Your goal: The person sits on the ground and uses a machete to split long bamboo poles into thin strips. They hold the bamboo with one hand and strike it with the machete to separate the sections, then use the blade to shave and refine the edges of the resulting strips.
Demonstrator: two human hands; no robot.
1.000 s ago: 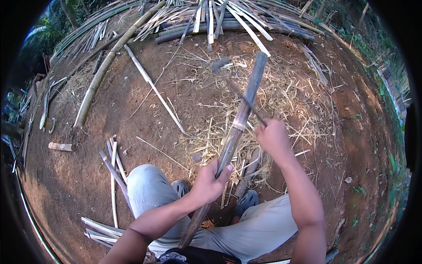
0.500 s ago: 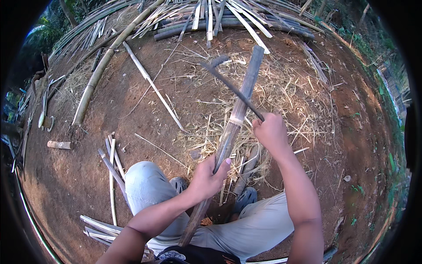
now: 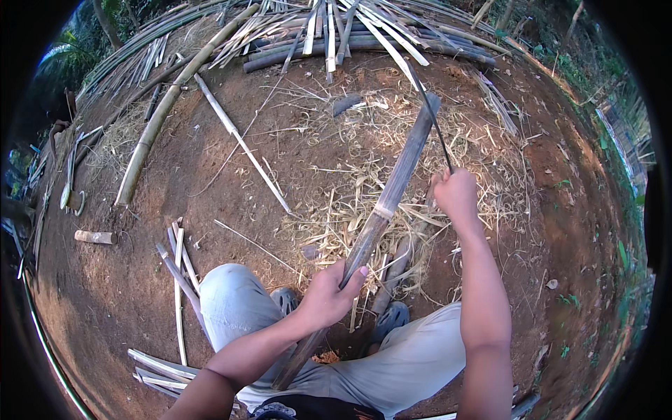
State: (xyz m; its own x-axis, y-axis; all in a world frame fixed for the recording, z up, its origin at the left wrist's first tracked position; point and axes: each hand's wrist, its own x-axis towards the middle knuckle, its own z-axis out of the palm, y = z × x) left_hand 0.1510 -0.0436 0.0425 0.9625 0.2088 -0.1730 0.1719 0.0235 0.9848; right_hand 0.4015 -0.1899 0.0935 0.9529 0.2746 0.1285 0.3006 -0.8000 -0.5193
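A long split length of dark bamboo [image 3: 402,171] slants from my lap up and away to the right, with a pale ring at its node. My left hand [image 3: 330,292] is wrapped round its lower part, near my knees. In my closed right hand [image 3: 456,198] is a long knife [image 3: 435,124] with a thin dark blade, seen nearly edge-on. The blade points away from me and passes by the far end of the bamboo; whether it touches I cannot tell. My fingers hide its handle.
Curly bamboo shavings [image 3: 476,150] cover the ground ahead, with a dark bamboo piece [image 3: 395,273] near my feet. Split strips [image 3: 164,367] lie at my left. A bamboo pole [image 3: 157,129] lies far left, and a heap of poles and strips [image 3: 378,45] spreads across the back.
My right hand has moved away and rightward. The knife has swung from lying across the bamboo's middle to pointing away beside its far end. The bamboo's far end has shifted right and slightly nearer.
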